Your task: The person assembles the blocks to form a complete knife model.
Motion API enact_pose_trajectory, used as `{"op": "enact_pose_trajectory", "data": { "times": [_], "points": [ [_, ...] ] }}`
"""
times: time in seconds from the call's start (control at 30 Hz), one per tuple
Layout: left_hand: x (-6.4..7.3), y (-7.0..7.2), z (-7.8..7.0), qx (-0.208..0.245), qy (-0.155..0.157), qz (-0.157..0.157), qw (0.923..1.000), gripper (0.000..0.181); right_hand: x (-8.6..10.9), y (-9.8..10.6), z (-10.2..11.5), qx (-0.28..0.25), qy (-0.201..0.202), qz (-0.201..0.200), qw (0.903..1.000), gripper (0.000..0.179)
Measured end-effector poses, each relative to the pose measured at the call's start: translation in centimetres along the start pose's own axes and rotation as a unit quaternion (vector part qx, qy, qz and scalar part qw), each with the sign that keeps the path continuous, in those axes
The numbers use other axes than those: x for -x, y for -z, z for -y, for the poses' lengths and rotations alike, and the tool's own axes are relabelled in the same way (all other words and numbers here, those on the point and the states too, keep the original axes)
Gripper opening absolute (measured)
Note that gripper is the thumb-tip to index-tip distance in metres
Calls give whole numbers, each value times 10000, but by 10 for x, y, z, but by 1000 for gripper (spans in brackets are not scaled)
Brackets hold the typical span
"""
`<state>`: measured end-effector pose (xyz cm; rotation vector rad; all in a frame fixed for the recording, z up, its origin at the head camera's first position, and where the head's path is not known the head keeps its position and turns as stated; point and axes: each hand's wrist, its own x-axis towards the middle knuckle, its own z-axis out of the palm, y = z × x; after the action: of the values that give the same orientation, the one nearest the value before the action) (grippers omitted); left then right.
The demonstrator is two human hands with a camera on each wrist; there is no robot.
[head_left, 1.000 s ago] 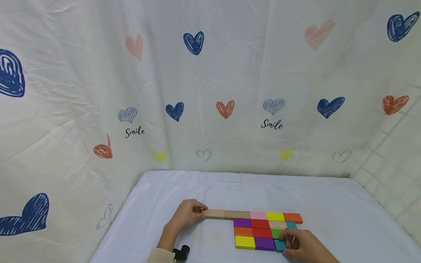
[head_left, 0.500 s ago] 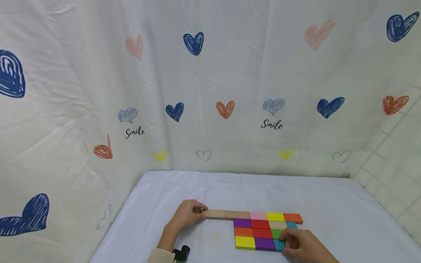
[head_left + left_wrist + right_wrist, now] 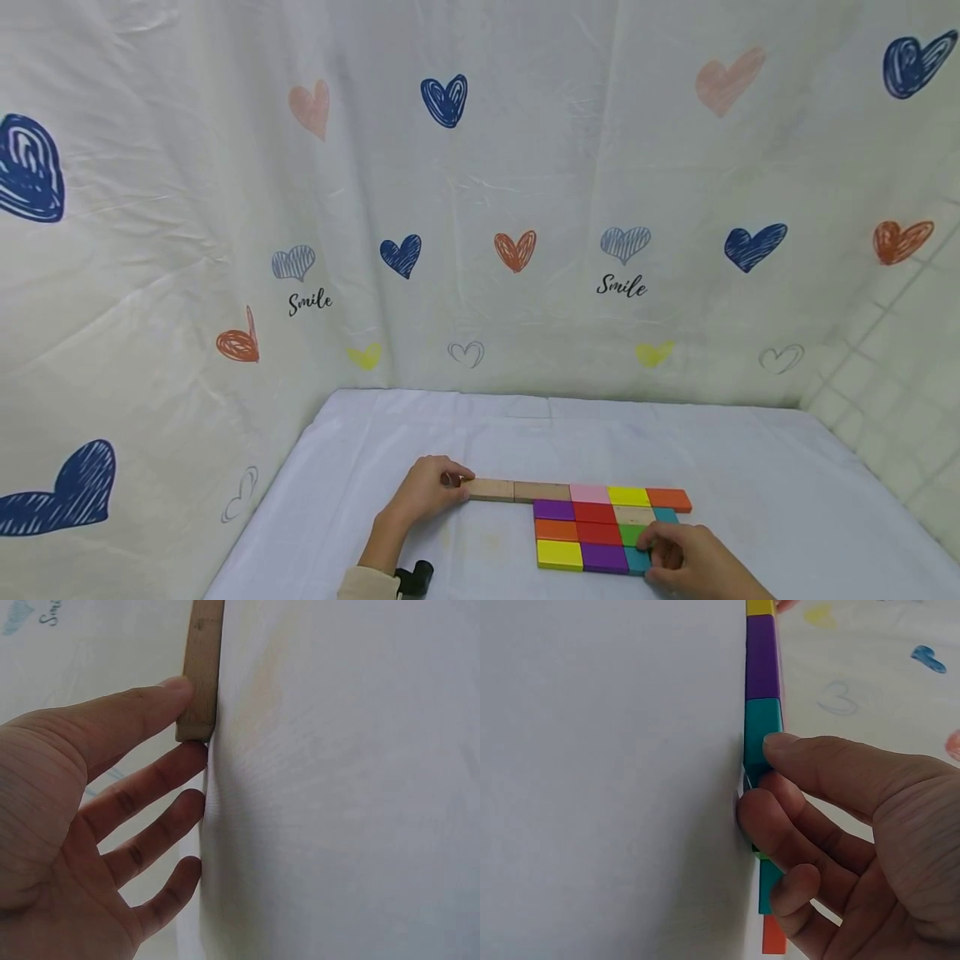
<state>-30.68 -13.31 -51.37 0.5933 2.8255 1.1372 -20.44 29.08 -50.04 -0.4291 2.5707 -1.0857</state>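
My left hand pinches the left end of a plain wooden block; in the left wrist view the thumb lies on that block. A second plain block continues the row, then pink, yellow and orange blocks. Nearer me lie rows of coloured blocks, among them a red block and a purple block. At the near right corner my right hand pinches a teal block beside the purple one. Its fingers partly hide the green block.
A white cloth covers the table under the blocks. Behind it hangs a white curtain printed with hearts. A black wrist device sits by my left sleeve.
The near-right teal block has shifted slightly left and away from me, so it now lines up against the purple block. My left hand stays in place.
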Motion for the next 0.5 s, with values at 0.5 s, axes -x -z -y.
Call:
{"op": "enact_pose_trajectory", "data": {
  "times": [0.5],
  "points": [
    [1, 7, -4, -201, 66, 147, 9997, 30, -7, 38, 12, 373, 219, -662, 9969, 23]
  ]
}}
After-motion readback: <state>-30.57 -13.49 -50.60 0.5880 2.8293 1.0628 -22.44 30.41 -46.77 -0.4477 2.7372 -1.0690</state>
